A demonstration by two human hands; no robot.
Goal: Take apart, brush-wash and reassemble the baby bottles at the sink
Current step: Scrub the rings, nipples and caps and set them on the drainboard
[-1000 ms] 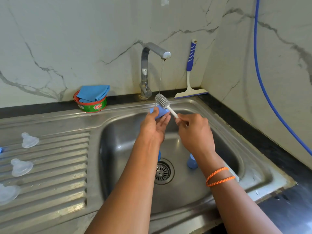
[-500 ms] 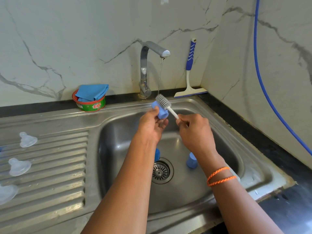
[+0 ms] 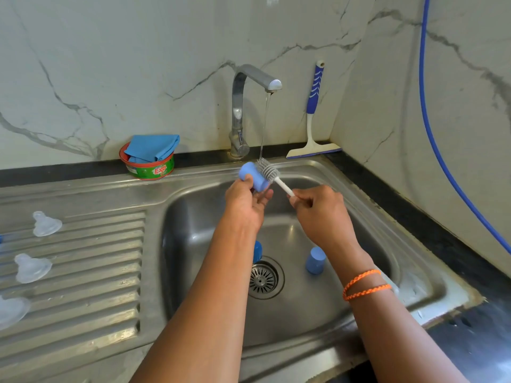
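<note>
My left hand (image 3: 244, 201) grips a blue bottle cap (image 3: 253, 176) above the sink basin (image 3: 359, 222), just left of the thin water stream from the tap (image 3: 255, 78). My right hand (image 3: 322, 214) holds the white handle of a grey bottle brush (image 3: 267, 171), whose bristle head lies against the cap's right side under the stream. Two more blue caps lie in the basin: one (image 3: 315, 259) right of the drain (image 3: 264, 277), one (image 3: 257, 251) partly hidden behind my left forearm. Three clear silicone teats (image 3: 45, 224) (image 3: 31, 268) (image 3: 11, 310) sit on the ribbed drainboard at the left.
A green and red soap tub (image 3: 150, 170) with a folded blue cloth (image 3: 152, 147) stands on the back ledge left of the tap. A blue-handled squeegee (image 3: 313, 114) leans in the corner. A blue hose (image 3: 434, 134) hangs down the right wall.
My left hand has turned the blue cap so more of it shows to the left of the brush head. The brush stays against it under the running water.
</note>
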